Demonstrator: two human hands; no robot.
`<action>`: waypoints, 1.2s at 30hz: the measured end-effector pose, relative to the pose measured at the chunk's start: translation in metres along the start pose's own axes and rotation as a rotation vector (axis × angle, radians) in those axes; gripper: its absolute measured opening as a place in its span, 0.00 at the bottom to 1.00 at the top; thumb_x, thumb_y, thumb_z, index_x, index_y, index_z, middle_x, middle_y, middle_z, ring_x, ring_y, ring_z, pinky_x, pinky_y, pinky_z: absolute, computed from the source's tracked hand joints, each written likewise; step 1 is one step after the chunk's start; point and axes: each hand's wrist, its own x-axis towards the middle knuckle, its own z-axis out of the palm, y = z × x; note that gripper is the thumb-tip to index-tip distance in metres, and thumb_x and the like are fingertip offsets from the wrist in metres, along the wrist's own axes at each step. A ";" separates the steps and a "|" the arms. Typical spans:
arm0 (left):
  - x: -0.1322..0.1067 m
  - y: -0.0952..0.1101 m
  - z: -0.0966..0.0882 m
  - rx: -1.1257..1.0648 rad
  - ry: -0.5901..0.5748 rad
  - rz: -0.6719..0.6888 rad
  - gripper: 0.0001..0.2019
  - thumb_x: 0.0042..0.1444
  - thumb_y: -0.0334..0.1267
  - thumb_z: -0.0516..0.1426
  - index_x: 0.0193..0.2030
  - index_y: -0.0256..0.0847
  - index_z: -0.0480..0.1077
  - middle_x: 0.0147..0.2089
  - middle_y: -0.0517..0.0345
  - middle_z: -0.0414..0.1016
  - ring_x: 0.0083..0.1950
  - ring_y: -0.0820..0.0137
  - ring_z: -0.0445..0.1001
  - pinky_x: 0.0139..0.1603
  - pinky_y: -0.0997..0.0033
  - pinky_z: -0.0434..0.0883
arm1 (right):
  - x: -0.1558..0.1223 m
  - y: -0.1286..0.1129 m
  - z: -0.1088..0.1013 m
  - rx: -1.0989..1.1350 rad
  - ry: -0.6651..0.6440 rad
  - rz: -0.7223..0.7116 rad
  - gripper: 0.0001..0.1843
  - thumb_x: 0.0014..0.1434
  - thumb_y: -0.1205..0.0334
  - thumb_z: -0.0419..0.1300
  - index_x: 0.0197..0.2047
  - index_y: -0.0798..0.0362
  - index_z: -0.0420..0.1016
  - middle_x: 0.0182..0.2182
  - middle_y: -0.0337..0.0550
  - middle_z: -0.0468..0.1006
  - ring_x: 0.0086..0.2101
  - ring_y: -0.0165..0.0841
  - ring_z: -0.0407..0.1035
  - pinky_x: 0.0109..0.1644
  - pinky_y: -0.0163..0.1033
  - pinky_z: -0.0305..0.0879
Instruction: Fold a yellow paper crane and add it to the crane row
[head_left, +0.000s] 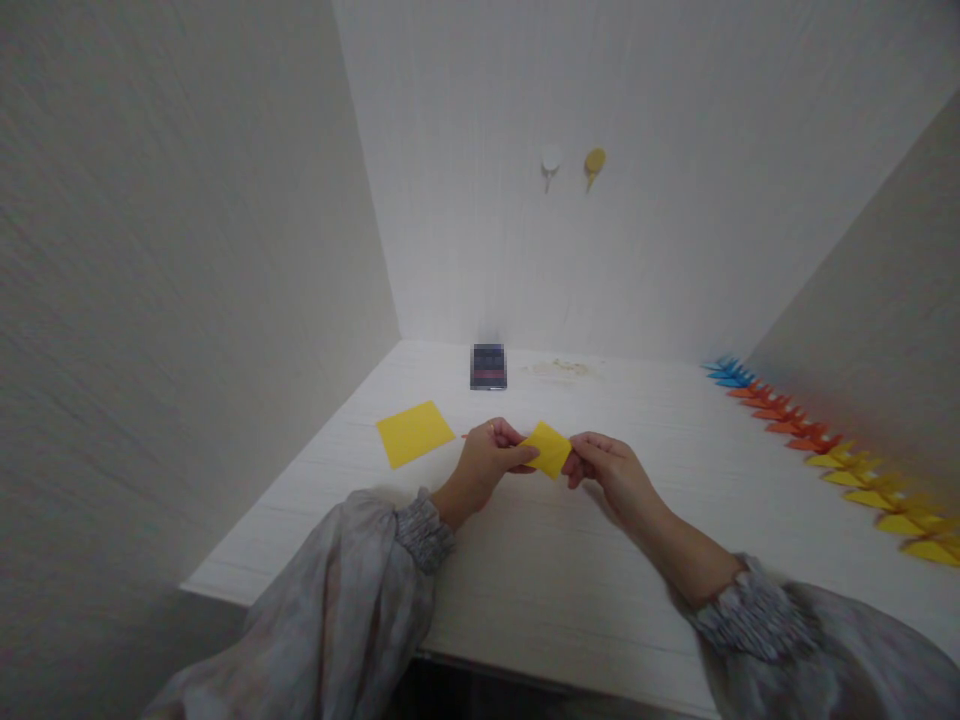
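A small folded yellow paper [549,449] hangs just above the white table [525,560], held between both hands. My left hand [491,462] pinches its left corner with thumb and fingers closed. On the other side, my right hand [606,468] pinches the right edge the same way. A flat yellow paper square [415,432] lies on the table to the left of my left hand.
A dark small box [488,366] stands near the back wall. A row of folded paper shapes, blue [726,373], orange [784,418] and yellow [885,490], runs along the right wall. Two round hooks [574,163] are on the back wall. Walls enclose three sides.
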 end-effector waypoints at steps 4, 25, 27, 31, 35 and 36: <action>0.000 -0.001 0.000 -0.024 0.008 0.027 0.18 0.35 0.31 0.63 0.31 0.37 0.59 0.26 0.61 0.71 0.30 0.70 0.73 0.27 0.71 0.72 | -0.001 -0.001 0.002 0.030 0.048 -0.115 0.14 0.51 0.53 0.54 0.23 0.55 0.70 0.18 0.39 0.71 0.18 0.26 0.63 0.24 0.33 0.60; -0.004 0.003 0.005 -0.091 -0.107 0.008 0.20 0.36 0.35 0.63 0.33 0.38 0.56 0.27 0.61 0.72 0.29 0.71 0.73 0.30 0.67 0.72 | -0.004 0.002 0.007 0.027 0.017 -0.042 0.12 0.45 0.54 0.60 0.24 0.55 0.75 0.21 0.42 0.74 0.23 0.31 0.66 0.30 0.36 0.62; -0.004 0.003 0.004 -0.092 -0.117 0.013 0.20 0.37 0.35 0.63 0.33 0.38 0.55 0.27 0.61 0.72 0.29 0.71 0.73 0.31 0.66 0.72 | -0.005 0.001 0.008 0.046 0.020 -0.032 0.12 0.45 0.53 0.60 0.23 0.54 0.74 0.22 0.43 0.75 0.23 0.31 0.66 0.29 0.36 0.63; -0.004 0.002 0.003 -0.112 -0.144 0.024 0.20 0.37 0.35 0.63 0.33 0.39 0.55 0.28 0.60 0.73 0.30 0.70 0.73 0.33 0.65 0.72 | -0.005 0.001 0.009 0.063 0.018 -0.022 0.13 0.44 0.52 0.60 0.24 0.55 0.73 0.22 0.43 0.74 0.24 0.33 0.66 0.29 0.37 0.63; -0.004 0.000 0.003 -0.162 -0.246 0.034 0.20 0.40 0.34 0.62 0.36 0.39 0.55 0.31 0.58 0.74 0.33 0.69 0.74 0.38 0.63 0.71 | -0.005 -0.002 0.009 0.063 0.038 -0.026 0.12 0.46 0.52 0.59 0.23 0.54 0.72 0.21 0.42 0.73 0.22 0.31 0.64 0.28 0.36 0.61; -0.004 -0.001 0.003 -0.173 -0.282 0.034 0.20 0.41 0.33 0.61 0.37 0.39 0.55 0.33 0.56 0.74 0.34 0.69 0.74 0.40 0.62 0.70 | -0.005 -0.002 0.009 0.062 0.056 -0.033 0.12 0.46 0.53 0.59 0.22 0.53 0.71 0.20 0.41 0.72 0.21 0.30 0.64 0.27 0.36 0.60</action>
